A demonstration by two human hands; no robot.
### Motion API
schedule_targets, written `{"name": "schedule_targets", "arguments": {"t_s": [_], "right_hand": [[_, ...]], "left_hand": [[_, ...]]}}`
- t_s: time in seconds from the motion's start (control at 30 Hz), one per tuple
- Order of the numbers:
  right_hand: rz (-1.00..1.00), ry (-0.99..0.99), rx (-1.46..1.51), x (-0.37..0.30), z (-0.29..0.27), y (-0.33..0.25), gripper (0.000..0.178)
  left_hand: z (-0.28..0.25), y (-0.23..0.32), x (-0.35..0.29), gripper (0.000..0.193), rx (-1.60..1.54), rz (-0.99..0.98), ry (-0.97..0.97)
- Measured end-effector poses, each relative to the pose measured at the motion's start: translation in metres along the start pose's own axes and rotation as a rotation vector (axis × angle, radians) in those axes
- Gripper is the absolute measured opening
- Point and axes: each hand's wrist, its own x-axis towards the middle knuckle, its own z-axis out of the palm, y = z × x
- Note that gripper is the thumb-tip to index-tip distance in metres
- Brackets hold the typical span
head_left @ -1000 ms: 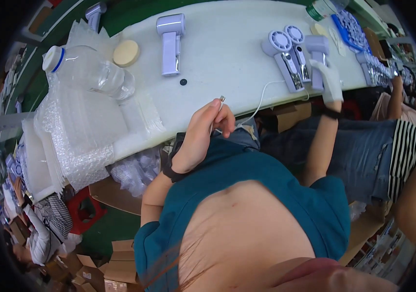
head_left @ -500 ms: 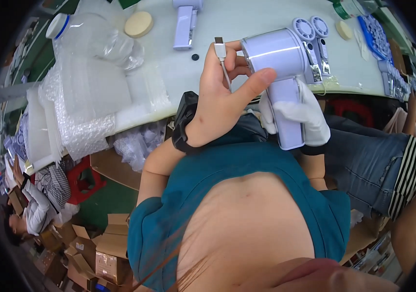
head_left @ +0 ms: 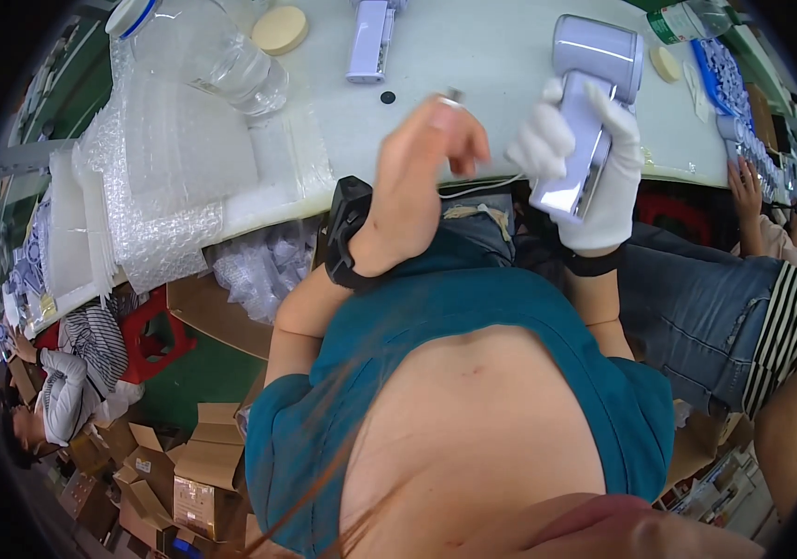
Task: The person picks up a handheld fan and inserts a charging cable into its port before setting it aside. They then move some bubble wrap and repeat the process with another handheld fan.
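Note:
My bare left hand [head_left: 422, 172], with a black band at the wrist, is raised near the table's front edge. Its blurred fingers curl around a cable plug [head_left: 455, 95] whose metal end sticks out on top. A thin white cable [head_left: 482, 185] runs from below this hand toward the right glove. In a white glove, my right hand [head_left: 608, 186] grips the handle of a lavender hair-dryer-shaped device [head_left: 594, 51]. Its round head points up and away, and the handle slants down toward me. A glossy panel and a dark slot show along the handle.
Another lavender handle piece [head_left: 371, 42], a black disc [head_left: 388, 97] and a cream round [head_left: 280, 31] lie on the table [head_left: 473, 56]. Bubble wrap [head_left: 161, 238] and a clear jug [head_left: 221, 61] are left. A blue tray [head_left: 722, 79] stands right; a person in jeans [head_left: 696, 307] sits beside me.
My right hand has lifted the device up and away, tilting it. My left hand has left its head and closed around the plug. Two small fans seen earlier are now hidden.

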Motion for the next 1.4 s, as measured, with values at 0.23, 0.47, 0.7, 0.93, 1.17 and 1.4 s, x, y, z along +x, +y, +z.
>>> {"name": "schedule_targets", "arguments": {"t_s": [0.23,0.47,0.7,0.93,1.17,1.4], "right_hand": [[-0.001,0.113,0.098,0.016,0.002,0.001,0.027],[0.001,0.201,0.149,0.025,0.003,0.006,0.027],[-0.115,0.260,0.089,0.031,0.002,0.009,0.026],[-0.181,0.343,0.015,0.036,-0.001,0.015,0.025],[-0.174,0.351,0.044,0.040,-0.008,0.023,0.024],[-0.352,0.358,-0.075,0.043,-0.011,0.027,0.021]], "left_hand": [[0.009,0.012,-0.006,0.029,0.325,-0.312,-0.406],[0.008,0.003,-0.007,0.029,0.361,-0.260,-0.416],[0.008,0.007,-0.001,0.028,0.477,-0.231,-0.406],[0.001,0.008,0.006,0.026,0.607,-0.340,-0.530],[0.003,-0.005,0.002,0.029,0.459,-0.256,-0.354],[0.000,-0.003,0.006,0.025,0.462,-0.349,-0.391]]}}
